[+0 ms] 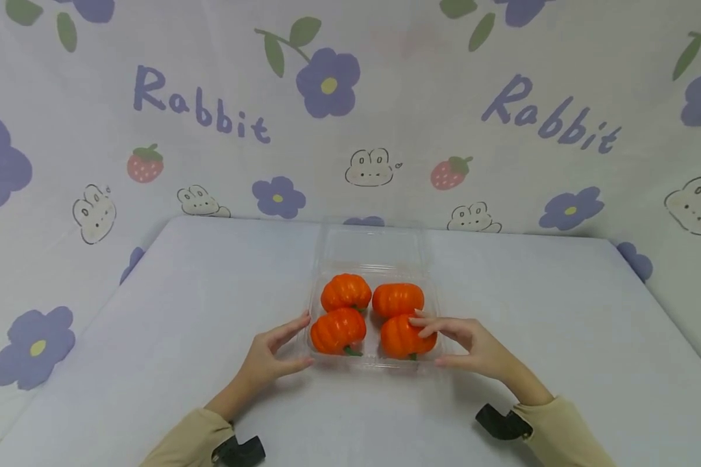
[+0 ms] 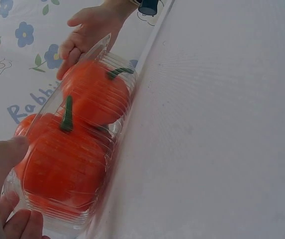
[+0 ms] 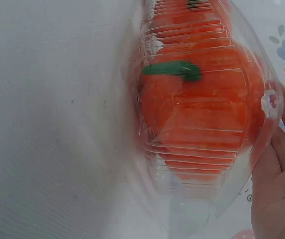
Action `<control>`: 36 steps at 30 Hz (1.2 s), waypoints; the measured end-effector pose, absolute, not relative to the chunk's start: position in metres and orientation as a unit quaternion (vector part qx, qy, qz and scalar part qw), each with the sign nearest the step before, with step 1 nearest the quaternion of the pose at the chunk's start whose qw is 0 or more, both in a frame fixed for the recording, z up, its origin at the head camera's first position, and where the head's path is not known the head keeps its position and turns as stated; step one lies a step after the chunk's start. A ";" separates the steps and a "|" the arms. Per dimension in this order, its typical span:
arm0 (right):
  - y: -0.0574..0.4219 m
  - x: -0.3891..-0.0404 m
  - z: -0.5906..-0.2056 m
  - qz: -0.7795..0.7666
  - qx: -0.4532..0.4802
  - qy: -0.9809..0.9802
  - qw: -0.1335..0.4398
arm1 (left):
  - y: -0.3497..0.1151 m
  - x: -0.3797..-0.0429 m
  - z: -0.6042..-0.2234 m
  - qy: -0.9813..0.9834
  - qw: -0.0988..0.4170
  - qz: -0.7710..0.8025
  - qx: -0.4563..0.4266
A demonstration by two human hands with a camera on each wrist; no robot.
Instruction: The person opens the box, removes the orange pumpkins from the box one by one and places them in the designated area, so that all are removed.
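In the head view a clear plastic clamshell box (image 1: 374,361) stands on the table with its lid (image 1: 374,250) raised at the back. Several small orange toy pumpkins with green stems fill it: front left (image 1: 337,331), front right (image 1: 400,337), back left (image 1: 346,292) and back right (image 1: 398,299). My left hand (image 1: 269,352) holds the box's left front corner, thumb at the front and curled fingers (image 2: 25,221) along the side. At the right side is my right hand (image 1: 473,344), its fingers reaching over the front right pumpkin and its thumb near the corner.
A white cloth covers the table (image 1: 210,292). Behind it hangs a backdrop (image 1: 415,117) printed with flowers, rabbits and strawberries. Dark wrist devices sit at the left sleeve (image 1: 189,441) and the right sleeve (image 1: 561,434).
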State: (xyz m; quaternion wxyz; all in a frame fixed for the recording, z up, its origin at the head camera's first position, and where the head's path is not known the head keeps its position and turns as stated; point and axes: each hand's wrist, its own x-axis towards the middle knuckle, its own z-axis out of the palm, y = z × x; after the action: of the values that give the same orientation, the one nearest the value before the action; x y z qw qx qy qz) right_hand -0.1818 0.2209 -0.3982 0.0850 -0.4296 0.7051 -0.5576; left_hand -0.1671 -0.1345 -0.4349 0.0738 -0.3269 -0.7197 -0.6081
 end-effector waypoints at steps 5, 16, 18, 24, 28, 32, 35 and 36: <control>0.218 -0.183 -0.399 -0.526 -0.420 0.737 0.058 | -0.138 -0.173 -0.449 -0.718 0.074 -0.610 -0.327; 0.213 -0.184 -0.386 -0.426 -0.426 0.798 -0.014 | -0.135 -0.170 -0.443 -0.718 0.066 -0.612 -0.325; 0.213 -0.186 -0.387 -0.420 -0.433 0.797 -0.021 | -0.135 -0.170 -0.443 -0.718 0.067 -0.613 -0.324; 0.217 -0.199 -0.400 -0.409 -0.446 0.795 -0.030 | -0.138 -0.174 -0.450 -0.717 0.077 -0.612 -0.326; 0.216 -0.199 -0.399 -0.393 -0.444 0.805 -0.026 | -0.137 -0.171 -0.444 -0.715 0.073 -0.614 -0.327; 0.215 -0.198 -0.399 -0.379 -0.435 0.816 -0.025 | -0.134 -0.166 -0.433 -0.714 0.072 -0.612 -0.332; 0.211 -0.196 -0.396 -0.382 -0.434 0.816 -0.024 | -0.132 -0.163 -0.429 -0.718 0.071 -0.610 -0.329; 0.210 -0.195 -0.393 -0.385 -0.434 0.814 -0.025 | -0.132 -0.163 -0.428 -0.720 0.071 -0.609 -0.326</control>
State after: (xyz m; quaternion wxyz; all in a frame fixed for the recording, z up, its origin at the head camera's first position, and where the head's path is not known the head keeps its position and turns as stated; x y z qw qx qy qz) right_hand -0.1946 0.2102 -0.3926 -0.0248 -0.4345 0.8139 -0.3849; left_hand -0.1631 -0.1321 -0.4282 0.0705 -0.3264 -0.7198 -0.6086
